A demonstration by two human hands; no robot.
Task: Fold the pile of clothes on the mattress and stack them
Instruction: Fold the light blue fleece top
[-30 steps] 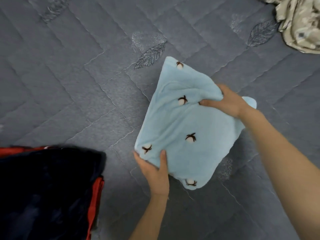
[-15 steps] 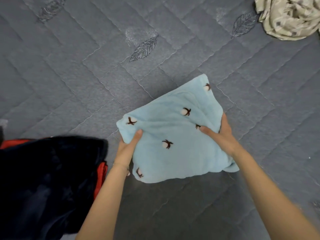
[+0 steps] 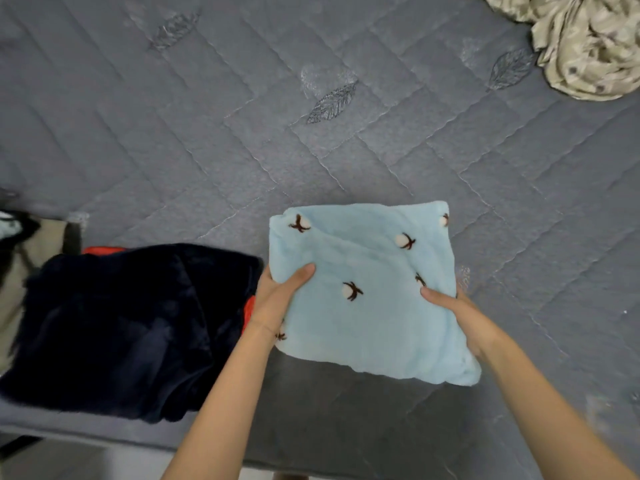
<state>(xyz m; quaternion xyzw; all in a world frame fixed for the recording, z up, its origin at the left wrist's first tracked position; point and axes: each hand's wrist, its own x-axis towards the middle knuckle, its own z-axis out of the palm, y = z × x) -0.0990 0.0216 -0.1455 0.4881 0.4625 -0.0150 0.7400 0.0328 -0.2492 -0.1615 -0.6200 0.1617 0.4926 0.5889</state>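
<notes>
A folded light blue fleece garment (image 3: 367,306) with small white and brown cotton-flower marks is held just above the grey quilted mattress (image 3: 207,150). My left hand (image 3: 277,296) grips its left edge, thumb on top. My right hand (image 3: 457,313) grips its right edge, thumb on top and fingers hidden beneath. To the left lies a stack with a dark navy fluffy garment (image 3: 121,327) on top and a red one (image 3: 249,310) showing under it. A crumpled beige patterned garment (image 3: 588,46) lies at the far right corner.
The mattress's near edge (image 3: 86,434) runs along the bottom left, with floor below it. Beyond the mattress's left edge, beige and black things (image 3: 20,244) show at the frame's left side. Leaf patterns are stitched into the mattress cover.
Both hands turned the blue garment square and carried it nearer and leftwards, beside the navy stack. My left hand shifted from its lower corner to its left edge.
</notes>
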